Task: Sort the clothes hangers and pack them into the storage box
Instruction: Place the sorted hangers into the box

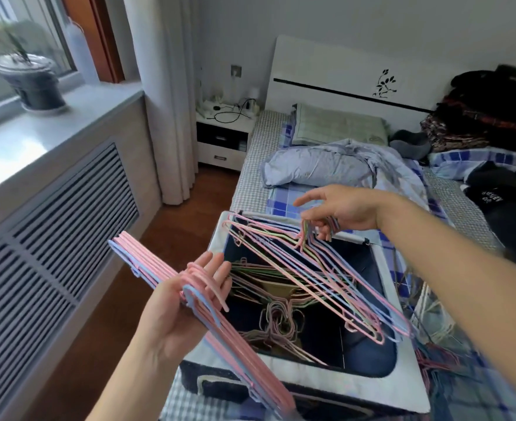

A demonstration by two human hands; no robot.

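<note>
Hangers fill both hands. At seven o'clock the left hand [177, 311] lies palm up with a flat stack of pink and blue hangers [220, 329] across it, hooks draped over nearly straight fingers [212, 268], the thumb hidden beneath. Straight ahead, the storage box [402, 387] sits open on the bed [250, 183], more hangers [278, 317] piled inside. At one o'clock the right hand [346, 212] hovers over the box's far rim, its lower fingers [326, 230] curled through the hooks of a mixed bundle of pink, blue and green hangers [320, 278] that slants down across the opening. Loose hangers [435, 363] lie on the bed at four o'clock. Beyond, a crumpled blue quilt [335, 165] and a green pillow [338, 124] lie toward the headboard.
</note>
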